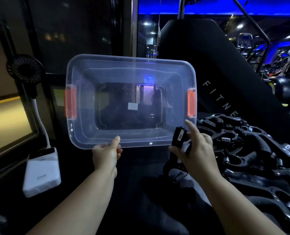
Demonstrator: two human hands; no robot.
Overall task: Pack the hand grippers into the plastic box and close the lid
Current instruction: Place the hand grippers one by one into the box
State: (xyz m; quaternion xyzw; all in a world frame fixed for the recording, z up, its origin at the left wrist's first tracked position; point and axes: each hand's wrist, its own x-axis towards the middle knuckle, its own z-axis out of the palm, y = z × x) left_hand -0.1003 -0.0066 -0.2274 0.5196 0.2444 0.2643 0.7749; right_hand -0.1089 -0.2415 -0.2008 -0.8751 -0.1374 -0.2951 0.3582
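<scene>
Holds a clear rectangular plastic box [85, 102] up with the left grip [107, 155], thumb laid over the near rim and fingers curled beneath it. Tilts the box so that its open mouth faces the camera, with nothing inside and only a small white label [132, 106] on the bottom. Shows an orange latch on each short side, one at the left [70, 103] and one at the right [191, 104].

Clasps one black hand gripper [180, 138] in the right grip [200, 150], just at the box's near right corner, forefinger [191, 128] stretched out against the rim there.

To the right, on the dark desk [137, 161]: a heap of black spring-loaded hand grippers [242, 141], close beside the right grip.

At the left: a white rectangular power bank [42, 172], with a white cable [39, 116] rising to a small round black fan [24, 68].

Behind the heap: a black padded gym bench [225, 65] lettered FITNE.
</scene>
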